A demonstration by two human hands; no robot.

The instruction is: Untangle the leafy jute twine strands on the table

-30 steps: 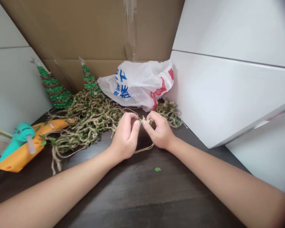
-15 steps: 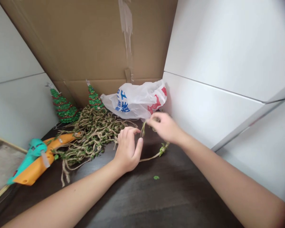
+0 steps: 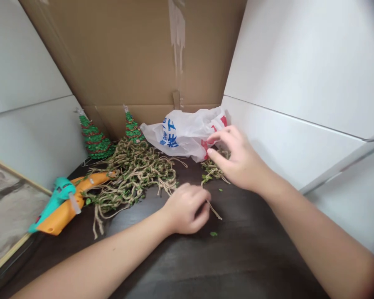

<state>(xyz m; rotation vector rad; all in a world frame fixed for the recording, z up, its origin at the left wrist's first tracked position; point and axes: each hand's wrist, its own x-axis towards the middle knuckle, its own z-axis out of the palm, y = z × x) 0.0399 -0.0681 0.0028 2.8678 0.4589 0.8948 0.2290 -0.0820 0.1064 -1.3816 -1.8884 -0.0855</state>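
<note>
My left hand point(image 3: 188, 208) is closed low over the dark tabletop, its fingers curled around a strand of leafy twine point(image 3: 215, 211). One end of that strand pokes out to the right of the fingers; the rest is hidden by the hand. Above and to the right, my right hand point(image 3: 238, 160) is open, thumb and fingers apart with nothing between them. It hovers at a small pile of leafy twine point(image 3: 212, 169), partly covering it. A large tangled heap of leafy twine point(image 3: 137, 174) lies to the left of my hands.
A white plastic bag point(image 3: 187, 133) lies at the back by the cardboard wall point(image 3: 137, 54). Two small green Christmas trees point(image 3: 96, 139) stand behind the heap. A teal and orange glue gun point(image 3: 60, 207) rests at left. Loose green leaves point(image 3: 213, 234) dot the tabletop point(image 3: 237, 257).
The right hand has let go of the twine strand, opened and moved up toward the small pile. The left hand has lowered and curled its fingers. The view has shifted slightly.
</note>
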